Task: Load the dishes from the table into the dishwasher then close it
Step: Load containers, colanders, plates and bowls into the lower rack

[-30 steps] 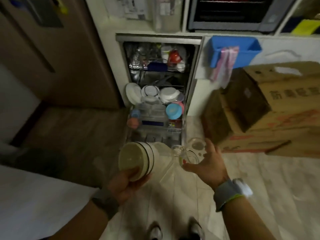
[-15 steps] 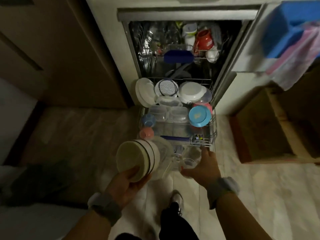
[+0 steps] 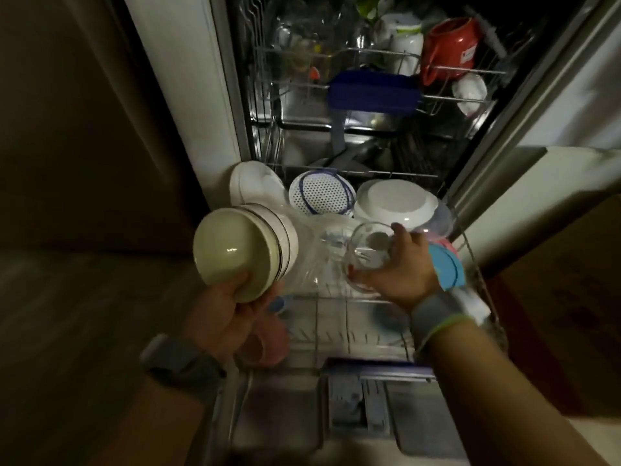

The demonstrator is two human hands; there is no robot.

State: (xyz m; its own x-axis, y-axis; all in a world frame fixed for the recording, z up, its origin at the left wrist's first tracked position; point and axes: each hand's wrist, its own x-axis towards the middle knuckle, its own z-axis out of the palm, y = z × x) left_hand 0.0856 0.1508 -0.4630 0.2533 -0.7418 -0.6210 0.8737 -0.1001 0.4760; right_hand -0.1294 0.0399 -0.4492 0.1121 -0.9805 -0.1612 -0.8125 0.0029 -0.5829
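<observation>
Glass (image 3: 368, 253) in right hand (image 3: 400, 277) fingers, bowls (image 3: 245, 250) in left hand (image 3: 228, 311).

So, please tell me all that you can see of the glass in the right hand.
The glass is a clear, round drinking glass, seemingly empty. It lies tilted, its mouth turned toward the camera and up, so its base shows through the wall. The right hand grips it from the right side and below, fingers curled round the rim. It hangs above the lower rack, beside the stacked bowls in the left hand; whether it touches them is unclear.
</observation>
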